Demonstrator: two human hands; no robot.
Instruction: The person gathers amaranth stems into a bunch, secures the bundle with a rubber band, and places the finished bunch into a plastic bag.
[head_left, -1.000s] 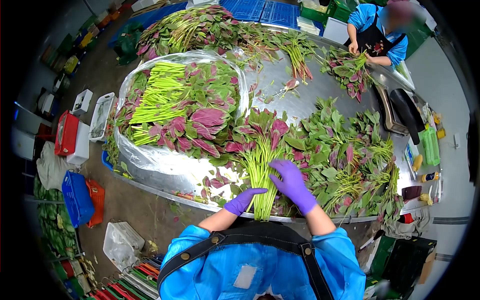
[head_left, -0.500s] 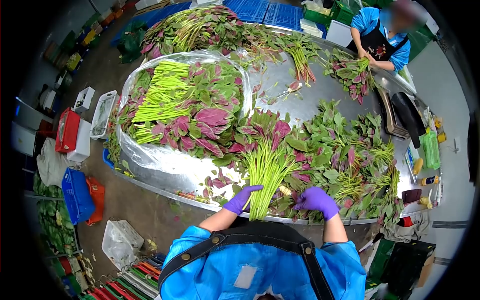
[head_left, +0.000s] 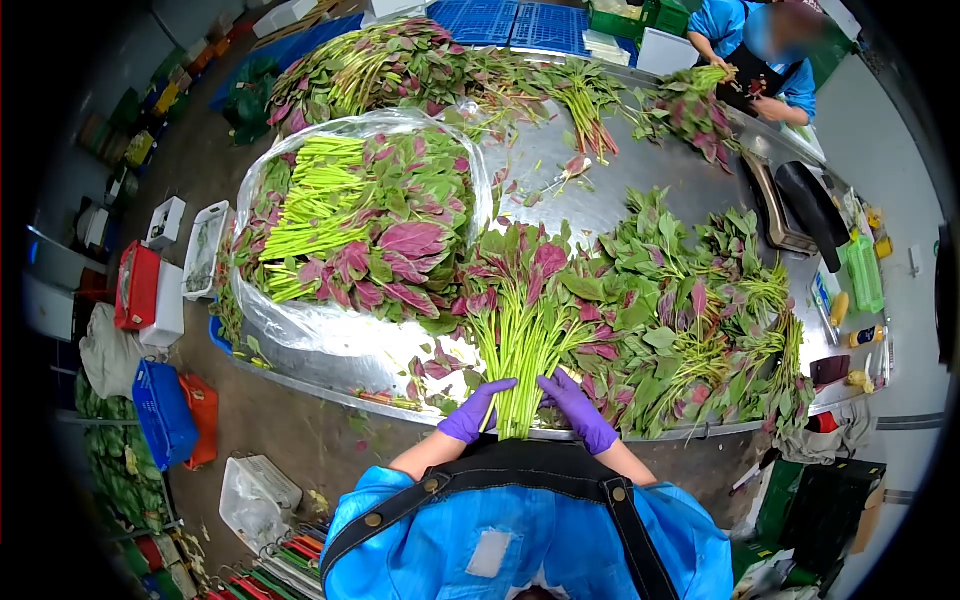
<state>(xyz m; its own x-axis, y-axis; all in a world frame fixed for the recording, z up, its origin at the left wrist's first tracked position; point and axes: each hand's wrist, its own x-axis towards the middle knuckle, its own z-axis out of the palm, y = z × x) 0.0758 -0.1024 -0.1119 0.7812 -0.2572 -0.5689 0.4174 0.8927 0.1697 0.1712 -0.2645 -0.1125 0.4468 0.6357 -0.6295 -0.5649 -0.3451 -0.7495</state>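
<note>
A bunch of red-and-green amaranth lies at the table's near edge, leaves pointing away from me and stem ends toward my apron. My left hand, in a purple glove, is closed around the left side of the stems. From the right, my right hand, also gloved, grips the same stems near their lower ends; some of its fingers are hidden. Close to my right hand, more amaranth bunches lie on the table. Left of the held bunch, a clear plastic bag holds packed amaranth with pale green stems.
On the metal table lie a large amaranth pile at the back and a scale at the right. Across the table, a co-worker holds a bunch. Blue and red crates stand at the left.
My right hand has moved left, from beside the loose bunches onto the held stems. My left hand stays on the bunch. The co-worker's hands have moved apart, one raising their bunch.
</note>
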